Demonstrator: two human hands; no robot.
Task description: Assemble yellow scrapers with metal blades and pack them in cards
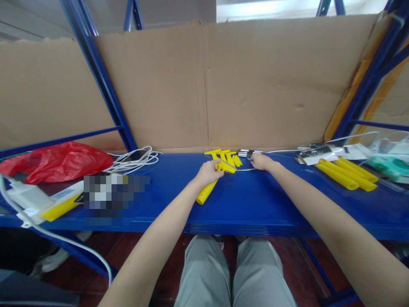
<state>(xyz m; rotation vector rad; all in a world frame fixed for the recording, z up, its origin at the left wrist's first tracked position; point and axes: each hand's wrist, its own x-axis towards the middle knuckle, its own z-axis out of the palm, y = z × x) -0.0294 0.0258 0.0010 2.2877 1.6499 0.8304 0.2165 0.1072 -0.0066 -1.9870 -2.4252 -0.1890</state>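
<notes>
My left hand (209, 172) is closed around a yellow plastic piece (227, 167) with a wide, T-like end. Below that hand a yellow tube (206, 193) slants toward the shelf's front edge; whether the two are joined is hidden by my fingers. A thin metal rod (245, 170) runs from the yellow piece to my right hand (261, 162), whose fingers are pinched on its far end. Just behind my hands lie several yellow T-shaped pieces (223, 154). Beside them is a small bundle of black-and-white sticks (248, 153), close to my right fingertips.
On the blue shelf (255, 200), several yellow tubes (347, 174) and flat packets (319, 152) lie right. Left are a red plastic bag (64, 161), coiled white cable (139, 160), a white power adapter (30, 194) and another yellow tube (61, 208). Cardboard (255, 81) stands behind.
</notes>
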